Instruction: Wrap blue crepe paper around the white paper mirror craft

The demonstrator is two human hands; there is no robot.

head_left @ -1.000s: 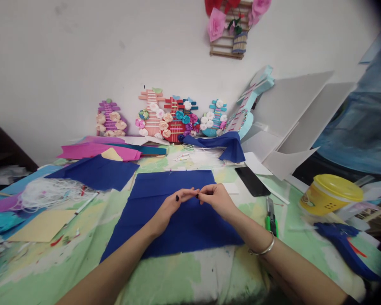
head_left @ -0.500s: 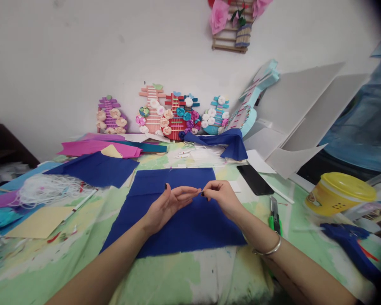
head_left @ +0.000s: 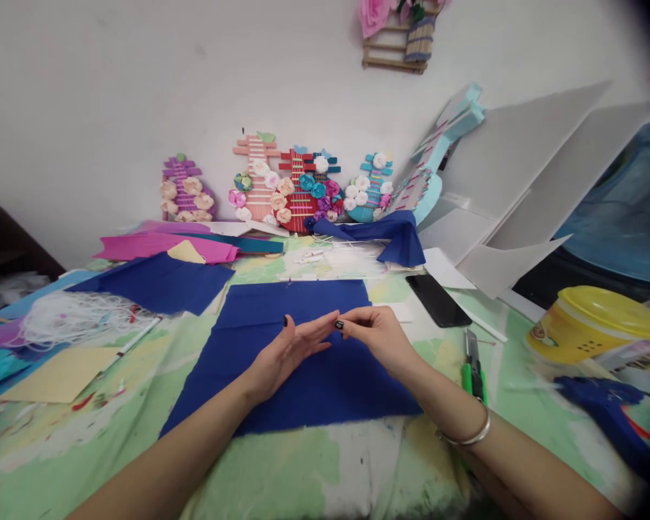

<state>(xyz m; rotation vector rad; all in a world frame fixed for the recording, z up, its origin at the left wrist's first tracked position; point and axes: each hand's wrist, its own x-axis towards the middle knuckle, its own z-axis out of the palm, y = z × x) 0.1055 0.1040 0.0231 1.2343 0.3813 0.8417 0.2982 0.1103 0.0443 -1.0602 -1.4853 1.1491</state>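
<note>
A dark blue sheet (head_left: 325, 397), cloth or crepe paper, lies flat on the table in front of me with fold lines across it. Above it my left hand (head_left: 289, 354) is open, its fingers stretched out to the right and its thumb raised. My right hand (head_left: 376, 336), wearing a silver bangle at the wrist, has thumb and forefinger pinched together at the left fingertips. Whatever the pinch holds, if anything, is too small to make out.
On the right are a black phone (head_left: 438, 300), a green utility knife (head_left: 473, 365), a blue glue gun (head_left: 607, 404) and a yellow tub (head_left: 596, 325). White string (head_left: 81, 318) and coloured sheets lie left. Flower-decorated instrument models (head_left: 297, 191) line the wall; grey boards (head_left: 525, 166) lean at right.
The right pinch has shifted slightly left along the left fingertips. My left hand stays stretched out, and the whole view has tilted a little downward.
</note>
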